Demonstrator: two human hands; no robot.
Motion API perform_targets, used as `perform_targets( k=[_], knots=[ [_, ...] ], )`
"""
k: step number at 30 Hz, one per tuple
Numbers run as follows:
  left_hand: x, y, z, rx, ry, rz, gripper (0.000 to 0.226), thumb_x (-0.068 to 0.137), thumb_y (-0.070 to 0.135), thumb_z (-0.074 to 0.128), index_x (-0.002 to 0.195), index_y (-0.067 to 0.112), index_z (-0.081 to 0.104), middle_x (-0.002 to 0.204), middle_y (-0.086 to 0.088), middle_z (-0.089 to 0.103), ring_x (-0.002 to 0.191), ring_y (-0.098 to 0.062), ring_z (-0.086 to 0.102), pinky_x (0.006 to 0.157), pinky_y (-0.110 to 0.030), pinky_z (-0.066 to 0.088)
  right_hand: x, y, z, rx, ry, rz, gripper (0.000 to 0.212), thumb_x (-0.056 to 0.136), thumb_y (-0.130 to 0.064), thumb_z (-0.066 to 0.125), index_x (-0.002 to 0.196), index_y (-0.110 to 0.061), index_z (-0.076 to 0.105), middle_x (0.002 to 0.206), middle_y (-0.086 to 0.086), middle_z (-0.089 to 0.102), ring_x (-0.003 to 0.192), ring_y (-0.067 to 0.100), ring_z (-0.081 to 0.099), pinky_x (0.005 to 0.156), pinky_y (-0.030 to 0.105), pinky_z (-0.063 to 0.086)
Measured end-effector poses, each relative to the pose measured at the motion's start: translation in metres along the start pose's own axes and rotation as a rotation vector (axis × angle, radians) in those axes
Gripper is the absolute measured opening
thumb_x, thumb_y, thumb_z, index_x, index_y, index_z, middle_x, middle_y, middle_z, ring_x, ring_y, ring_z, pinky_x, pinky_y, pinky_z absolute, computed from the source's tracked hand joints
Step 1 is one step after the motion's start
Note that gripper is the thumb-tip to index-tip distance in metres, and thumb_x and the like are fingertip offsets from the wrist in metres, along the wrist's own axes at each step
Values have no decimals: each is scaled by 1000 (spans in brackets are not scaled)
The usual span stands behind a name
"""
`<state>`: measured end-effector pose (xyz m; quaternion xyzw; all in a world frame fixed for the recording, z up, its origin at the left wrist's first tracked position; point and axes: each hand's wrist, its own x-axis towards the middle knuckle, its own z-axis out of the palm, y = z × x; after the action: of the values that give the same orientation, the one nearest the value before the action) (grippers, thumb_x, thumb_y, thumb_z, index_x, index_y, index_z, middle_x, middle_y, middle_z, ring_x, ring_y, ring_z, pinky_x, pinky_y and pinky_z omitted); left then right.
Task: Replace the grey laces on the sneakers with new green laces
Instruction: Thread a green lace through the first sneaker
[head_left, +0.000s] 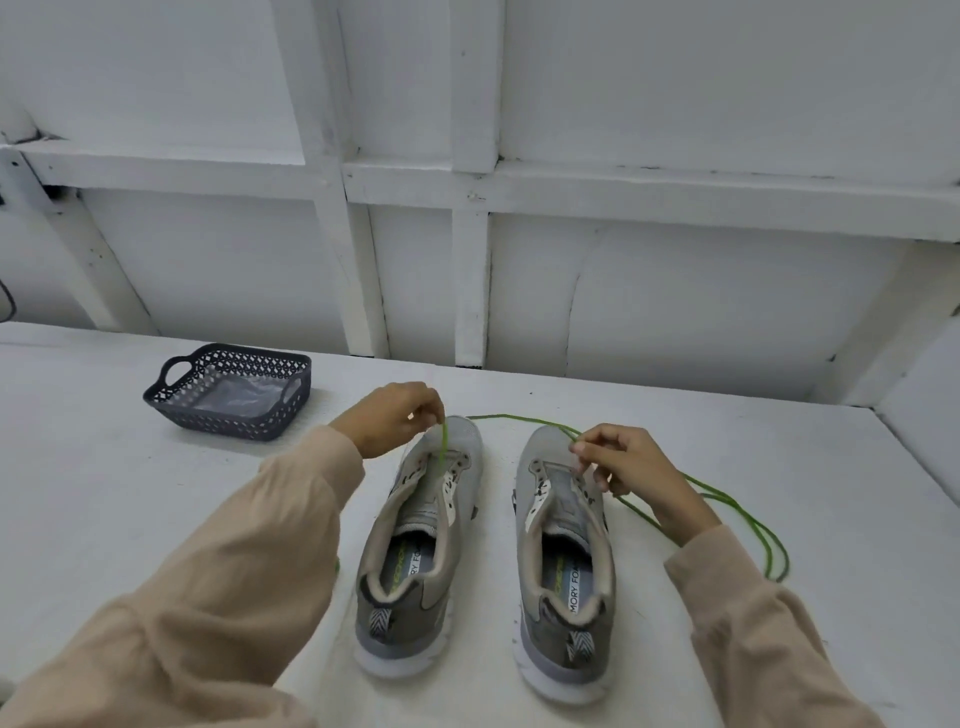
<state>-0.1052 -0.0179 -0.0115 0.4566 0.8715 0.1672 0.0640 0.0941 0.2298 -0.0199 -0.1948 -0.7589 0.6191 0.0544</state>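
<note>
Two grey sneakers stand side by side on the white table, toes pointing away from me, with no laces in their eyelets. Over the toe end of the left sneaker (415, 545) my left hand (389, 418) pinches one end of a green lace (524, 417), which hangs down onto the tongue. My right hand (623, 460) pinches the same lace above the right sneaker (563, 561). The lace runs behind both toes, then loops on the table to the right (748, 519).
A dark perforated plastic basket (228, 415) with a clear bag in it sits at the back left of the table (130, 493). A white panelled wall rises right behind the table's far edge. The table's right edge slants near the lace loop.
</note>
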Motion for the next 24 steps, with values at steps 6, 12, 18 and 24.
perform_targets(
  k=[6, 12, 18, 24],
  knots=[
    [7, 40, -3, -306, 139, 63, 11, 95, 14, 56, 96, 18, 66, 97, 2, 67, 88, -15, 63, 80, -25, 51, -9, -30, 12, 225, -112, -89, 10, 91, -16, 65, 94, -7, 68, 107, 14, 69, 93, 17, 63, 68, 30, 52],
    [12, 63, 10, -243, 141, 149, 11, 92, 12, 58, 97, 14, 67, 90, 2, 64, 79, -15, 57, 77, -29, 48, -4, -42, 32, 388, -102, -141, 14, 91, -9, 63, 101, -1, 68, 108, 15, 69, 102, 24, 67, 81, 32, 57],
    [9, 61, 17, -347, 70, 105, 12, 90, 17, 62, 101, 19, 66, 88, 9, 62, 80, -9, 59, 78, -26, 48, -1, -31, 36, 370, 46, -140, 16, 86, -2, 67, 99, 8, 70, 91, 23, 71, 85, 29, 70, 78, 26, 58],
    [11, 86, 26, -592, 92, 189, 26, 87, 23, 71, 110, 27, 61, 108, 3, 67, 95, -9, 66, 86, -23, 52, -4, -32, 43, 411, 2, -95, 14, 86, 0, 68, 98, 8, 69, 92, 21, 72, 85, 28, 71, 81, 31, 59]
  ],
)
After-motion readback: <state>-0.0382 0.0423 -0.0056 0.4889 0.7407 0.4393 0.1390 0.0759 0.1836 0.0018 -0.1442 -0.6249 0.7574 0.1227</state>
